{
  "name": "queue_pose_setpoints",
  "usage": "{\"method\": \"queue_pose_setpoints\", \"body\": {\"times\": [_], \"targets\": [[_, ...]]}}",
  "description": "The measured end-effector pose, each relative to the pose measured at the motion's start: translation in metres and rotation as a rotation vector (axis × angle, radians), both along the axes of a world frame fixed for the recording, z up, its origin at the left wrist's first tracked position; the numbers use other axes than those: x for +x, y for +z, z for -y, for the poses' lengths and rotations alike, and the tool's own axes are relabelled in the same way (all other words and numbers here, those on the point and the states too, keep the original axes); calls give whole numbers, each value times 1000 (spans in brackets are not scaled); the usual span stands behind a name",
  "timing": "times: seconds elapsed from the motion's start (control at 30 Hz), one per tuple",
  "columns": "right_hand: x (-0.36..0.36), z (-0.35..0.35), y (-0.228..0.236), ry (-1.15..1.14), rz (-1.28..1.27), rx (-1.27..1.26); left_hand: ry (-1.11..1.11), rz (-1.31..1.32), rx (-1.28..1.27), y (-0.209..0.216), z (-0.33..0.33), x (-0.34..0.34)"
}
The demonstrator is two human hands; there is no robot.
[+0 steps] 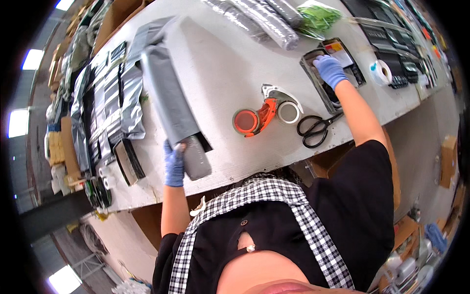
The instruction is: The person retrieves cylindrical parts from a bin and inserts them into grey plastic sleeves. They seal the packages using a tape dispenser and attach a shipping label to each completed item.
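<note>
My left hand (175, 164), in a blue glove, grips the near end of a long grey plastic mailing bag (171, 93). A clear-wrapped grey roll (197, 164) sticks out of the bag's mouth beside my fingers. On the right, my blue-gloved right hand (330, 70) is inside a dark open box (319, 87) with divided compartments. Its fingers are bent, and whatever they hold is hidden. Between the hands lies an orange tape dispenser (267, 112) with a roll of tape on it. Black-handled scissors (313, 131) rest just below the box.
Several grey packed bags (110, 98) lie along the left of the white table (215, 63), above a small black box (129, 161). Wrapped rolls (264, 22) and a green bundle in clear film (317, 18) sit at the back. A white label roll (381, 72) stands at the right.
</note>
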State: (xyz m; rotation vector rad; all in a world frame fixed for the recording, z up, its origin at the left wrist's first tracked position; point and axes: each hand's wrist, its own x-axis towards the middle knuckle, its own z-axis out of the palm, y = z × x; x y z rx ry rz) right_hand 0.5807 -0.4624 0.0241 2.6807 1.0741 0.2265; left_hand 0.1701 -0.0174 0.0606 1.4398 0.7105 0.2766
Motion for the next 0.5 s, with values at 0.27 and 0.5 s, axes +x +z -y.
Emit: {"method": "queue_pose_setpoints", "body": {"times": [0.27, 0.5], "targets": [[5, 5, 6, 52, 24, 187, 9, -184, 123, -69, 24, -28], [19, 12, -7, -14, -61, 357, 24, -167, 680, -58, 26, -26]]}}
